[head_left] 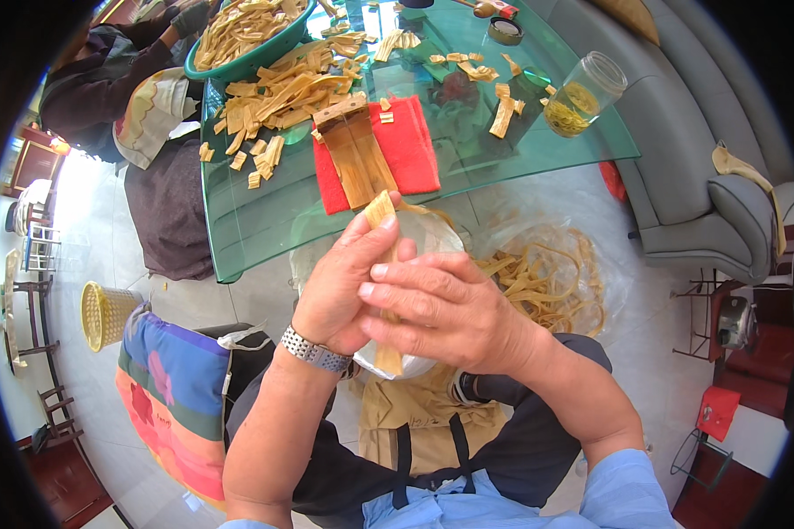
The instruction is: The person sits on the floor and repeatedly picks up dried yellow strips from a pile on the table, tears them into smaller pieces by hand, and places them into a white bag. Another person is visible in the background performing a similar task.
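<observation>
My left hand (335, 291) is closed on a long, flat, pale-yellow fibrous strip (381, 212), held upright over a white container (432, 242). My right hand (441, 313) lies across the same strip, fingers together and pressed on it against my left hand; its lower end shows beneath my hands. Just beyond them, a wooden board (362, 163) with a dark slotted top end rests on a folded red cloth (415, 145) on the glass table (273, 220). Curled yellow strips (538, 291) in clear plastic are at the right of my hands.
Cut pieces (273, 88) and a heaped green basket (247, 26) stand left on the table; a jar (578, 97) is at right. A person (84, 106) sits left. A grey sofa (688, 212) is right. A yellow basket (106, 313) and colourful cushion (168, 414) are at lower left.
</observation>
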Tool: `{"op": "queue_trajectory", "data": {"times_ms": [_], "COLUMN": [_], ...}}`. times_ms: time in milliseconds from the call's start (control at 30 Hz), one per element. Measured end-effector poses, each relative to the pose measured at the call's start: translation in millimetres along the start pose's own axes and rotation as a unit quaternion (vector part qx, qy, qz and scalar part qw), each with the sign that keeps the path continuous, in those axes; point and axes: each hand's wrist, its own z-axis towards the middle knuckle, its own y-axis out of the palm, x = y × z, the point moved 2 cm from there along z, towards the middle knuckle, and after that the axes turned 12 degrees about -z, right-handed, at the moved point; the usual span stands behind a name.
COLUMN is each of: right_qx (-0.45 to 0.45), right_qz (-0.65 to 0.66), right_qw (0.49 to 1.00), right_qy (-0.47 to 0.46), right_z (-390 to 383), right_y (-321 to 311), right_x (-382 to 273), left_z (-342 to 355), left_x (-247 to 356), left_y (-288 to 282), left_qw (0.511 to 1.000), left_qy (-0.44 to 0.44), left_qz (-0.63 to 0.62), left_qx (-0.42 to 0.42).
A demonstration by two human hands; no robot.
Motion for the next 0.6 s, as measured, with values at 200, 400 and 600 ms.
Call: {"op": "queue_trajectory", "data": {"times_ms": [200,400,600], "right_qx": [0.023,0.030,0.037], "right_qz": [0.006,-0.043,-0.050], "right_qw": [0.997,0.997,0.998], "right_qy": [0.067,0.063,0.027], "right_z": [-3,1,4], "right_y": [5,6,8], "right_x": [6,6,-5], "left_z": [-4,-10,-10], "left_x": [-2,-1,-1], "left_y": [14,24,18], "left_qw": [0.997,0.992,0.994], "left_qy": [0.033,0.080,0.103], "left_qz": [0.063,0.076,0.023], "left_qx": [0.035,0.055,0.024]}}
